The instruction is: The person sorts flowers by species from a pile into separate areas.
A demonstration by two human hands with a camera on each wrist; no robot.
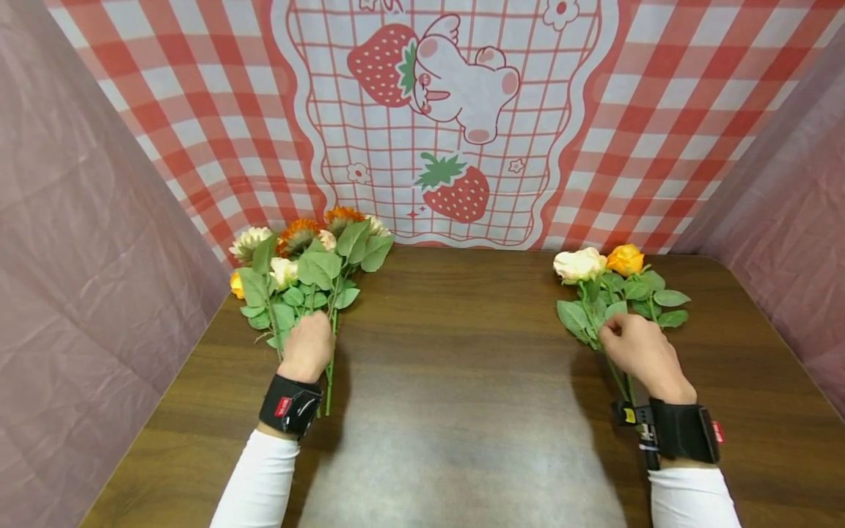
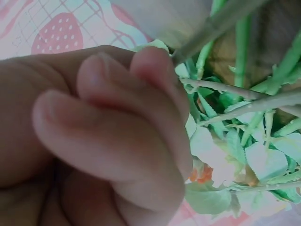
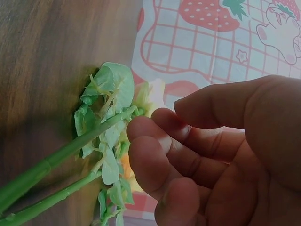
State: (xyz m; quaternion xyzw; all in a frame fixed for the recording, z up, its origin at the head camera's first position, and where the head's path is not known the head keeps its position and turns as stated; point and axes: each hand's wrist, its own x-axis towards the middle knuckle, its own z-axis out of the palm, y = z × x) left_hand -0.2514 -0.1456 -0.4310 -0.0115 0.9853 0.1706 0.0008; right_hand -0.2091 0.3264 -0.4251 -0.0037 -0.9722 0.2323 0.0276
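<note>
At the left, my left hand (image 1: 309, 345) curls over a pile of artificial flowers. In the left wrist view a grey-green flower stem (image 2: 211, 30) runs into the curled fingertips, which pinch it. The pile includes orange sunflower-like blooms (image 1: 298, 236), a cream bloom (image 1: 251, 243) and broad green leaves (image 1: 320, 269). My right hand (image 1: 643, 352) hovers over the stems of a cream rose (image 1: 579, 265) and a yellow-orange rose (image 1: 625, 259). Its fingers are loosely bent, the thumb is close to the index finger, and nothing is between them. Two green stems (image 3: 51, 165) pass beside the fingertips.
The brown wooden table (image 1: 455, 352) stretches between the two flower groups. A red-and-white checked cloth (image 1: 218, 103) with strawberries stands along the back edge. Pinkish curtains (image 1: 86, 242) hang at both sides. Each wrist wears a black strap (image 1: 290, 405).
</note>
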